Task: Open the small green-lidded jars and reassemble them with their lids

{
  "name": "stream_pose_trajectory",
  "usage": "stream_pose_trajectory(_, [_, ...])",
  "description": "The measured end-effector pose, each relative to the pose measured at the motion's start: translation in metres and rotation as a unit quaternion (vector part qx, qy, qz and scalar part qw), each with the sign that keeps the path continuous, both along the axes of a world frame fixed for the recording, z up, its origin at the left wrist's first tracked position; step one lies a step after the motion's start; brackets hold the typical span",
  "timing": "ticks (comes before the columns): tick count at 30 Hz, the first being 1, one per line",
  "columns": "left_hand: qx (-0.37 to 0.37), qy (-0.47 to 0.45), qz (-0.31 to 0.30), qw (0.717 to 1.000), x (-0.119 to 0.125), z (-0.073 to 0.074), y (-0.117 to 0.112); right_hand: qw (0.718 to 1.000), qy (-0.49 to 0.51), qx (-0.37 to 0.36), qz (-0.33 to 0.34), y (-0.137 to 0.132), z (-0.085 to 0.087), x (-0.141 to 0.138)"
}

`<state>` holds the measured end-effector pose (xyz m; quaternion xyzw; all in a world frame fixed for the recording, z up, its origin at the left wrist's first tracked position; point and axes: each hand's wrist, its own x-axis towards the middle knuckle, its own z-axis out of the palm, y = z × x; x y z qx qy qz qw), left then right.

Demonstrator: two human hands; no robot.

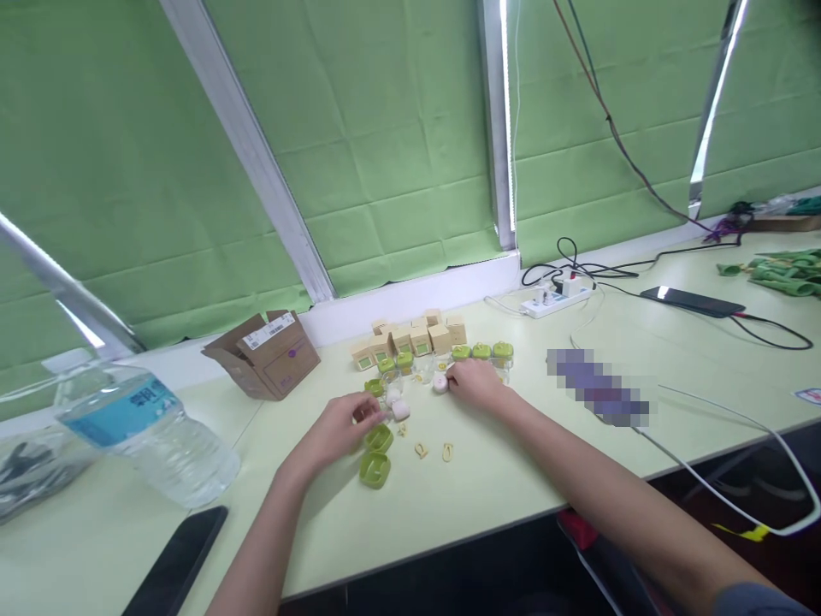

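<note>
My left hand (pixel 346 423) is curled low over the table, thumb and fingertips drawn together beside a pale pink rounded piece (pixel 400 410). Whatever lies between those fingertips is too small to make out. My right hand (pixel 475 382) has its fingers closed at the edge of another pale pink round piece (pixel 440 382). Two green square cups (pixel 375 470) stand open below my left hand. Small yellow loop-shaped pieces (pixel 447 451) lie in front. Behind the hands are clear containers with green lids (pixel 481 351) and a loose green lid (pixel 374 387).
Several small tan boxes (pixel 420 340) stand at the back, with an opened cardboard carton (pixel 275 359) to their left. A water bottle (pixel 154 436) and a black phone (pixel 176 560) are at left. Rightward are a power strip (pixel 557 299), another phone (pixel 693 301) and cables.
</note>
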<state>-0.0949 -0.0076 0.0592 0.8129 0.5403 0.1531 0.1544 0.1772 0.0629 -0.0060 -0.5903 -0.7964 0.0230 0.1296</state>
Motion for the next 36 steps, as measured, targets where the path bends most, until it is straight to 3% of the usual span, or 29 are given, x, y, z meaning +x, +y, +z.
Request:
stream_pose_trajectory(3, [0.013, 0.028, -0.030, 0.999, 0.007, -0.002, -0.032, 1.000, -0.005, -0.005, -0.002, -0.001, -0.001, -0.001])
stream_pose_trajectory(6, [0.020, 0.036, -0.095, 0.995, 0.021, -0.012, -0.041, 1.000, -0.009, -0.009, -0.003, -0.001, -0.002, 0.001])
stream_pose_trajectory(12, [0.036, 0.124, -0.181, 0.975, 0.049, -0.043, -0.016, 0.999, 0.037, 0.023, -0.001, -0.009, 0.007, 0.009])
stream_pose_trajectory(15, [0.038, 0.125, -0.165, 0.978, 0.053, -0.048, -0.007, 0.986, 0.128, 0.040, 0.097, -0.017, 0.011, 0.007])
stream_pose_trajectory(18, [0.048, 0.059, -0.099, 0.992, 0.052, -0.042, -0.006, 0.952, 0.213, -0.012, 0.219, -0.025, 0.010, -0.003])
stream_pose_trajectory(20, [0.062, 0.011, -0.065, 0.996, 0.052, -0.036, -0.006, 0.921, 0.279, -0.062, 0.265, -0.028, 0.007, -0.013])
stream_pose_trajectory(24, [0.071, -0.059, -0.036, 0.995, 0.049, -0.031, -0.008, 0.821, 0.453, -0.193, 0.289, -0.029, -0.002, -0.028])
stream_pose_trajectory(27, [0.071, -0.088, -0.024, 0.993, 0.044, -0.036, -0.012, 0.751, 0.525, -0.275, 0.293, -0.027, -0.007, -0.032])
stream_pose_trajectory(33, [0.097, -0.073, -0.004, 0.993, 0.037, -0.038, -0.019, 0.716, 0.524, -0.325, 0.328, -0.029, -0.010, -0.038])
stream_pose_trajectory(36, [0.108, -0.050, -0.007, 0.993, 0.034, -0.032, -0.023, 0.722, 0.528, -0.312, 0.322, -0.025, -0.013, -0.038])
